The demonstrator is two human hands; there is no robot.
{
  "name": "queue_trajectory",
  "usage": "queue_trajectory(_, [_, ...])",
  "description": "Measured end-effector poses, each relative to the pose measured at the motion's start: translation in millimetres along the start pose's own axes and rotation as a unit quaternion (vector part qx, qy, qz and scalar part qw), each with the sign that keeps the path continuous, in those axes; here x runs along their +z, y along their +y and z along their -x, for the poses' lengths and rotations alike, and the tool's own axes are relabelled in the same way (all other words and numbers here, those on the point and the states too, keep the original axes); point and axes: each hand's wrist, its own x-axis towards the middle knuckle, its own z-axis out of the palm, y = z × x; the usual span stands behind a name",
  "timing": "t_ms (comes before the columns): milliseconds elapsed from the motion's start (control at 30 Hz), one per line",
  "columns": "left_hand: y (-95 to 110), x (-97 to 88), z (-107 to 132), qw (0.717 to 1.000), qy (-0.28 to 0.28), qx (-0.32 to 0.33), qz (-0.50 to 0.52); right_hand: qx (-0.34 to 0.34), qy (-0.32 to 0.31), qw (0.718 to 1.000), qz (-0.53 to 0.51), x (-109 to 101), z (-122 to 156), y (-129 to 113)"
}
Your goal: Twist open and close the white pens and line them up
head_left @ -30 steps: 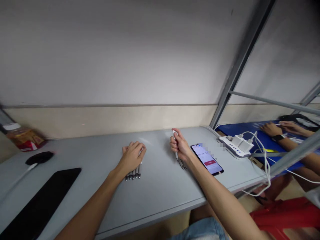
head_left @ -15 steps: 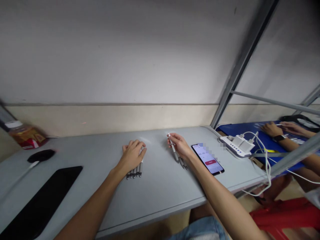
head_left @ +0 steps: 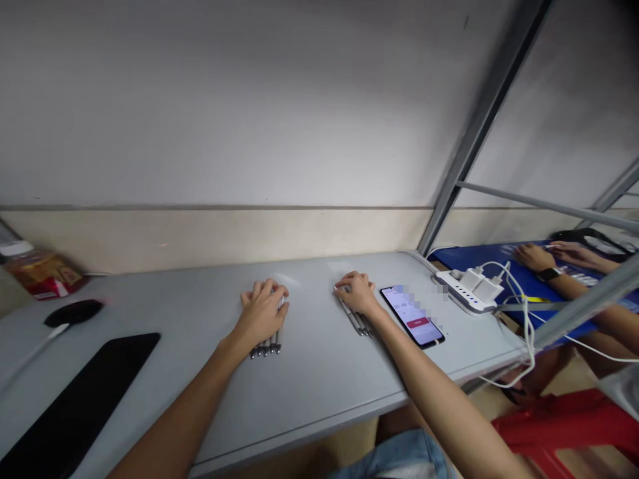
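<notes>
The right pens, at least three slim grey ones, lay side by side just left of the lit phone, slanted about the same way as it, tips toward the near edge of the grey tabletop. The left pens lay farther left of the phone, tight row, five tips counted, also pointing nearward, upper parts hidden.

The right hand was the one nearer the phone: palm down over the right pens, thumb and fingertips bunched at their far ends. Could not tell if it pinched one or only touched. The left hand was well apart from it, farther from the phone, arched over the left pens with fingers curled and spread. Could not tell if it gripped; the knuckles hid the contact.

Phone was face up, timer-style display, part pixelated. Power strip with white plugs sat just right of the phone, toward the wall side. Far left of the phone: flat black slab, black oval with a white cable, white-capped bottle. Well right of the phone, past the metal post: a co-worker's hands over a blue surface
</notes>
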Motion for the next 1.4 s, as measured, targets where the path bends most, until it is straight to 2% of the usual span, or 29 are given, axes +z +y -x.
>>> queue_trajectory(233, [4.6,-4.0,0.5,1.0,-0.005,-0.007,-0.018,0.0,-0.008,1.0,0.002,-3.7,-2.1,3.3])
queue_trajectory(500, [11.2,-9.4,1.6,0.996,-0.01,-0.045,-0.076,0.025,0.043,0.998,-0.03,-14.9,-4.7,5.6])
queue_trajectory(700, [13.6,-6.3,2.4,0.996,-0.028,-0.042,-0.078,0.039,0.053,0.997,-0.04,-21.3,-5.9,8.6])
queue_trajectory(967, [13.9,-5.1,3.8,0.998,-0.038,-0.035,-0.04,0.029,-0.022,0.999,0.015,-16.8,-6.1,11.6])
queue_trajectory(1400, [17.8,-9.5,5.1,0.997,-0.049,-0.036,-0.036,0.042,-0.028,0.999,0.014,-16.9,-6.3,10.2])
